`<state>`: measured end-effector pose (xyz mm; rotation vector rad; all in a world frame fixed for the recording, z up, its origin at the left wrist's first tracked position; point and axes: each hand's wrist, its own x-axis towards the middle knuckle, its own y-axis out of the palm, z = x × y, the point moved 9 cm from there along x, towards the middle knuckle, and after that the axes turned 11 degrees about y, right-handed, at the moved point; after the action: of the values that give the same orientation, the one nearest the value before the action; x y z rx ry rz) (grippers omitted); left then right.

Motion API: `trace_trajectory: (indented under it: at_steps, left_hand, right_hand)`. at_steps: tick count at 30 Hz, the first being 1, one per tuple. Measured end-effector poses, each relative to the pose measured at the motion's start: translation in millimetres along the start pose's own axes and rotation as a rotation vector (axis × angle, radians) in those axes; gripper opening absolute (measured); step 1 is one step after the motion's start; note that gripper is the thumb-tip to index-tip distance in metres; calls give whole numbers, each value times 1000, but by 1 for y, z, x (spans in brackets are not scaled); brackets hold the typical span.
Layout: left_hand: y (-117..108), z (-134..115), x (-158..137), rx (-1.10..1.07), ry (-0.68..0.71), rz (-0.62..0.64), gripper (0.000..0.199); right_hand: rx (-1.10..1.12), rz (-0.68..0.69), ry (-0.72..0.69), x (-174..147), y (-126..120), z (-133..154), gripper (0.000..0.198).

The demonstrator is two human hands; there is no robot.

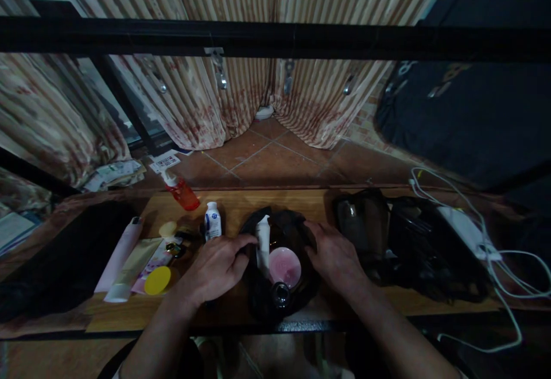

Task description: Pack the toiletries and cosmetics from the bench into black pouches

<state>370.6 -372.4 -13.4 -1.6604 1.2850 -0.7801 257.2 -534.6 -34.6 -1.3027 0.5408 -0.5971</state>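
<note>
A black bag (253, 304), thin and see-through in places, stands spread around several items in the middle of the wooden table. Inside it are a white tube (263, 241), a jar with a pink lid (284, 267) and a small dark bottle with a shiny round top (280, 294). My left hand (219, 267) pinches the bag's left edge, its index fingertip close to the white tube. On the opposite side, my right hand (333, 252) has its fingers and thumb on the bag's right edge. Just beyond my left hand stands a white bottle with a blue label (213, 222).
To the left lie a pink tube (118, 258), a beige tube (133, 270) and a yellow-lidded jar (158, 280). A red pump bottle (183, 192) is at the back. Black mesh bags (413, 241) and a white power strip (467, 232) with cables lie right. A dark bar (275, 39) crosses ahead.
</note>
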Motion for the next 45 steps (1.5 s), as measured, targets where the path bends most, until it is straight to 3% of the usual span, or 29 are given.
trace_trajectory:
  at_steps: [7,13,22,33,39,45]
  left_hand:
    - [11,1,-1,53,-29,74,47]
    - [17,-1,3,-10,-26,131,38]
    - [14,-3,6,-127,-23,61,19]
    - [21,10,5,-372,-79,-21,22]
    - [18,4,8,-473,-66,-62,11]
    - [18,2,9,-500,-68,-30,11]
  right_hand:
    - [-172,125,31,1,13,5,23]
    - [-221,186,-2,3,30,13,25]
    - [-164,193,2,5,33,12,27]
    - [-128,182,-14,6,32,9,34]
    - [-136,217,-42,6,39,16,33]
    - [-70,211,-50,6,38,22,36]
